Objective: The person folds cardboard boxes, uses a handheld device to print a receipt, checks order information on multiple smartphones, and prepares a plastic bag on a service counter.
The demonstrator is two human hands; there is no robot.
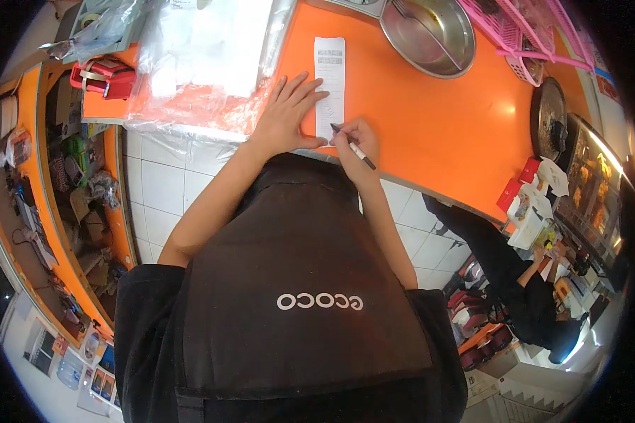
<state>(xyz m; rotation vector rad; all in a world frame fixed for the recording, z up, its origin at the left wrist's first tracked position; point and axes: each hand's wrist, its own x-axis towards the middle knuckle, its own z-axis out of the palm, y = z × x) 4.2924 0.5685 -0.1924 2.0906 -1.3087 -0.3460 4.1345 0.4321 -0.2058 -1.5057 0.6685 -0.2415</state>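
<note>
A long, narrow paper slip [329, 88] with print and some handwriting lies on the orange tabletop [416, 113]. My left hand [288, 116] rests flat with fingers spread, its fingertips and thumb along the slip's left edge. Close to the slip's lower end, my right hand [360, 144] grips a pen [360, 153] with a white and black barrel. The dark tip of the pen is at the paper's lower right part; whether it touches cannot be made out.
Left of the slip lies clear plastic wrapping [212, 56] over white sheets, beside a red tape dispenser [104, 76]. A steel bowl [448, 60] with a utensil, pink baskets [515, 35] and a round dark lid [549, 116] stand rightward. Another person [522, 282] works at a far-right counter.
</note>
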